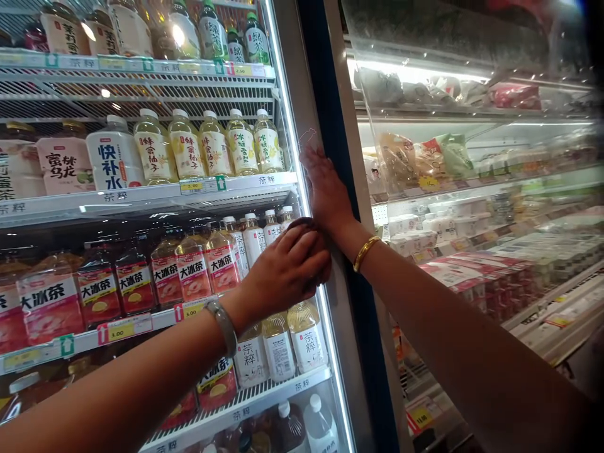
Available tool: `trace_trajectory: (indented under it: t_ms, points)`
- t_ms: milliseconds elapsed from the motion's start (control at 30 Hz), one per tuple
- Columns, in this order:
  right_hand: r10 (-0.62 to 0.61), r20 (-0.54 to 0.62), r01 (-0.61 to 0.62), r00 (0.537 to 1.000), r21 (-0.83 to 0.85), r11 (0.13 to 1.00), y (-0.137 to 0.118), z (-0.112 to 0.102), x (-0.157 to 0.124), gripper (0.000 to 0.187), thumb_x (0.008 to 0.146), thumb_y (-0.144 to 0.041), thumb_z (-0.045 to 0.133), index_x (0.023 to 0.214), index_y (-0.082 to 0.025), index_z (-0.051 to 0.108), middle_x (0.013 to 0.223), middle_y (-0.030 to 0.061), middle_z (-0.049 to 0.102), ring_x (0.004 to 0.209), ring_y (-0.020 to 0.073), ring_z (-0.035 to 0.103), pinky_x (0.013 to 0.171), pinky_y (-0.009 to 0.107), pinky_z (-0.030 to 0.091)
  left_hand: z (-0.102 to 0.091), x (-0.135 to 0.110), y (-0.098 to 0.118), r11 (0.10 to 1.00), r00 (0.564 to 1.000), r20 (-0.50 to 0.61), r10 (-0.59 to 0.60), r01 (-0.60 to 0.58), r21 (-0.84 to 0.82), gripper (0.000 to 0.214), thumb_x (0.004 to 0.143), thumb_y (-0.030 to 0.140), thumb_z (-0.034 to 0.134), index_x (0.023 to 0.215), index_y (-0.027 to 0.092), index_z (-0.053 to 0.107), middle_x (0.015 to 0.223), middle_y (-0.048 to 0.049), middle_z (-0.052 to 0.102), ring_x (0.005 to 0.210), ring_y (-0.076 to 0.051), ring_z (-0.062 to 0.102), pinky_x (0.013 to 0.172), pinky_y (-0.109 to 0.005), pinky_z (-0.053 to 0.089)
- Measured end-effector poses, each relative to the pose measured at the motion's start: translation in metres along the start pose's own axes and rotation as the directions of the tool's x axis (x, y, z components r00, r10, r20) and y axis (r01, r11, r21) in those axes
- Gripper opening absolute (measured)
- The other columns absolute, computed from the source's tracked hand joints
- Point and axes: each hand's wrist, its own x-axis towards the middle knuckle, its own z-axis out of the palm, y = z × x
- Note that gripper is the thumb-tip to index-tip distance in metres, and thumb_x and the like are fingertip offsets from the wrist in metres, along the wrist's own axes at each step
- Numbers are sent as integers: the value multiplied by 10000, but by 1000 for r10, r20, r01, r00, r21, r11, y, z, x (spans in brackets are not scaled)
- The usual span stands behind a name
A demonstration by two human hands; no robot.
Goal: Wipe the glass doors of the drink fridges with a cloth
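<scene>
While the left forearm slants up from the lower left corner, the left hand (pixel 297 259) sits at the glass near the edge of the cooler door, its back toward the camera and its fingers bent inward. A dark item (pixel 302 222) shows just above its knuckles — too little of it is visible to name, and I cannot tell whether the fingers grip it.

The right arm reaches in from the lower right, a gold bracelet (pixel 365 254) at its wrist. The right hand (pixel 326 189) is spread flat and holds nothing visible, its fingers pointing up and to the left along the grey door frame (pixel 290 47). It lies just above and to the right of the left hand, the two close together. A grey bangle (pixel 223 327) circles the left wrist.

The door frame runs upright but tilted, directly under the right hand and just beside the left — a dark blue strip (pixel 337 119) borders it on the right. Behind the left hand, bottled drinks (pixel 191 267) stand in rows on the cooler's white shelves (pixel 155 330).
</scene>
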Motion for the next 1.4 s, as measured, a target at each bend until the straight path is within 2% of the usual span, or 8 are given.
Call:
trace_trajectory:
  t_ms: [233,500,667,967,1067,1167,1233,1400]
  points:
    - [1,-14,-1,1000,3,1000,-3,1,-28,527,1057,-163,270,1554,-150,444,1701,55,349,1623,173,205,1361,372,192,-18,25,-47,921,911,-191,-365,383,71,623,802,312,738,1386,214,544,1504,-208,451,1440,-440,395,1198,-656,393]
    - [-50,-14,50,999,29,998,-2,3,-58,517,1072,-228,286,1562,-151,431,1699,92,340,1627,185,194,1365,443,205,-4,4,-22,981,979,-88,-182,186,51,602,832,326,714,1399,236,533,1499,-190,485,1475,-435,382,1195,-677,388]
    - [-14,-46,15,999,30,999,-5,5,-62,514,1082,-236,264,1569,-230,430,1685,41,371,1614,171,237,1359,472,227,-16,27,-43,885,863,-244,-442,464,37,588,819,293,716,1377,211,551,1509,-199,446,1459,-440,374,1212,-661,356]
    - [-15,12,15,1000,42,999,-8,3,-87,514,1063,-197,326,1564,-220,443,1682,56,361,1608,179,254,1356,491,251,-1,-19,8,996,997,-25,-66,68,53,568,812,329,728,1349,212,584,1466,-211,510,1470,-430,390,1185,-646,459]
    - [-16,16,15,1000,53,998,-11,2,-96,520,1066,-195,319,1574,-219,430,1688,56,350,1614,181,235,1353,487,262,-11,-12,-6,985,986,-46,-162,164,55,584,806,292,735,1363,257,563,1470,-170,509,1465,-414,415,1192,-633,453]
    - [-17,8,16,1000,61,998,-12,2,-105,526,1071,-199,297,1580,-234,421,1683,44,363,1616,163,224,1353,467,269,-14,5,-18,911,901,-192,-389,407,65,592,817,288,732,1374,254,534,1484,-172,475,1456,-426,406,1201,-655,414]
    - [-21,4,21,1000,70,997,-11,2,-111,525,1069,-203,311,1582,-239,417,1680,45,372,1616,160,226,1354,466,266,-9,7,-13,905,889,-220,-401,422,55,587,806,290,741,1356,223,547,1484,-193,465,1456,-436,393,1210,-662,395]
    - [-50,-16,51,999,116,992,-5,5,-120,523,1062,-203,359,1582,-210,412,1681,66,382,1622,173,211,1349,466,265,10,-23,25,996,992,-85,-90,92,18,562,807,288,734,1325,120,594,1466,-246,492,1471,-467,375,1184,-674,432]
